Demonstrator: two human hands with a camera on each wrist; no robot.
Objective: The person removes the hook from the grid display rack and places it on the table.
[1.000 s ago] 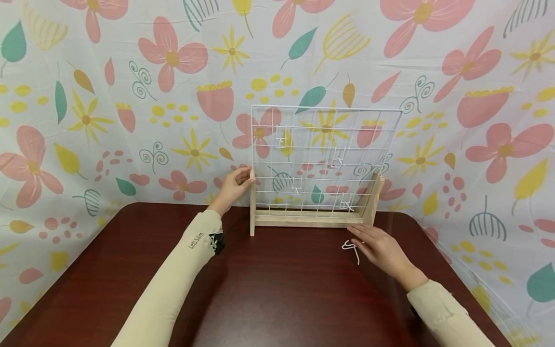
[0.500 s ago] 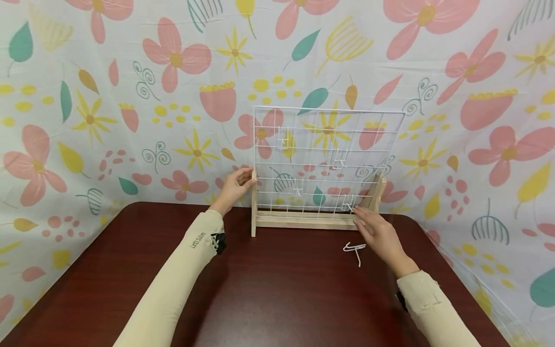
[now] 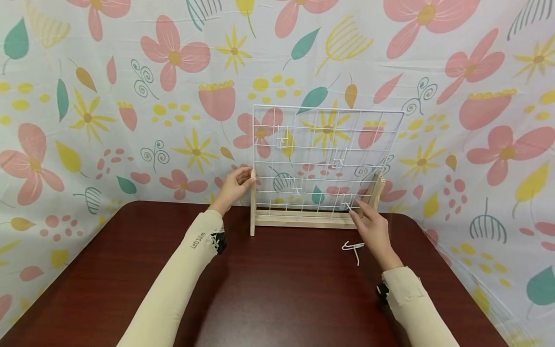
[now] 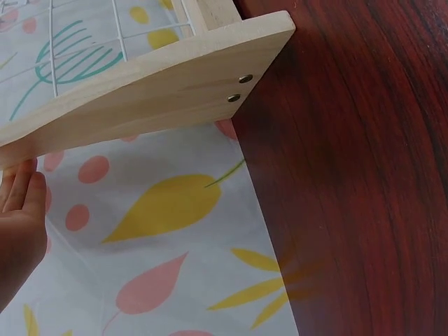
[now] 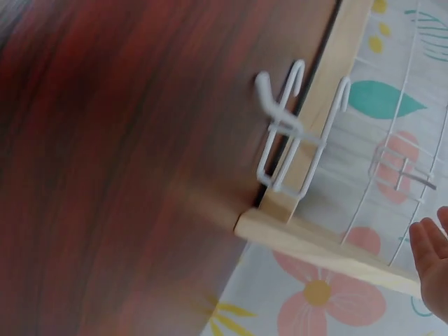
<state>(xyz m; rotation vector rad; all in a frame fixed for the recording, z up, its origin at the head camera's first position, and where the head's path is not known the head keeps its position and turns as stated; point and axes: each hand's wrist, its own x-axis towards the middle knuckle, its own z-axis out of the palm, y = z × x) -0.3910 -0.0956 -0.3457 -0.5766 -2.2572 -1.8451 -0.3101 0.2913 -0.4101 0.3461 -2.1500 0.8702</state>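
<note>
My left hand (image 3: 231,189) holds the top of the left wooden upright (image 3: 253,205) of a display stand, thumb in front. In the left wrist view its fingertips (image 4: 29,178) meet the board's edge. A white wire grid (image 3: 303,164) stands in the wooden base, with several white wire hooks hung on it. Beside the lower right hook (image 3: 345,204), my right hand (image 3: 376,230) has thumb and forefinger spread near its tip. The right wrist view shows the fingers (image 5: 427,248) apart from that hook (image 5: 402,171).
One loose white hook (image 3: 354,246) lies on the dark red table (image 3: 277,289) in front of the stand's right end. The right wooden upright (image 3: 378,190) rises behind my right hand. A flower-patterned cloth (image 3: 173,115) hangs behind the table.
My right hand has moved up and inward from the loose hook on the table to the lower right hook on the grid. The left hand has stayed on the upright.
</note>
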